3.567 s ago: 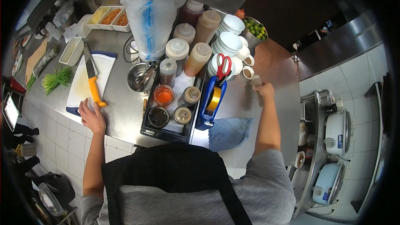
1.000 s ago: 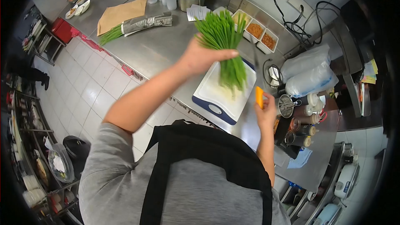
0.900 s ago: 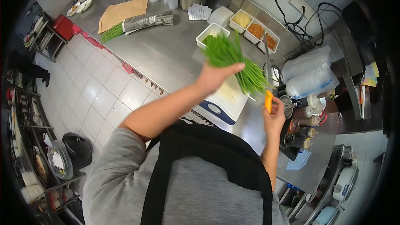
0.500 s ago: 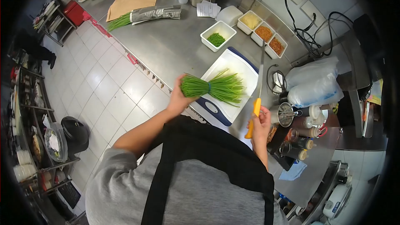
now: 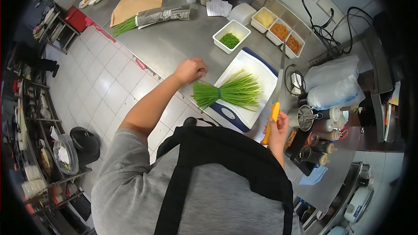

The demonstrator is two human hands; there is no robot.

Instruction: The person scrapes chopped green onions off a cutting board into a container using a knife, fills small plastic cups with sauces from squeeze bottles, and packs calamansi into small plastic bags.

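A bundle of chives (image 5: 238, 90), bound by a blue band, lies across the white cutting board (image 5: 244, 63) with blue ends, its left tips jutting past the board's edge. My left hand (image 5: 191, 70) is off the bundle, just above its left end over the counter, fingers curled with nothing visible in them. In my right hand (image 5: 278, 129) is the yellow handle of a long knife (image 5: 278, 82). Its blade points away from me along the board's right side, the tip near the containers. Beyond the board stands a white container (image 5: 232, 35) of chopped greens.
Three white containers (image 5: 278, 32) of toppings stand by the wall. Chives wrapped in newspaper (image 5: 163, 16) lie on the counter (image 5: 143, 43) beside brown paper (image 5: 137, 4). To the right are plastic bags (image 5: 333, 82), a metal pot (image 5: 300, 117) with a whisk, and several bottles (image 5: 322, 147).
My left hand has let go of the chives and moved up and away from them. The bundle now rests on the board. The knife stays in my right hand.
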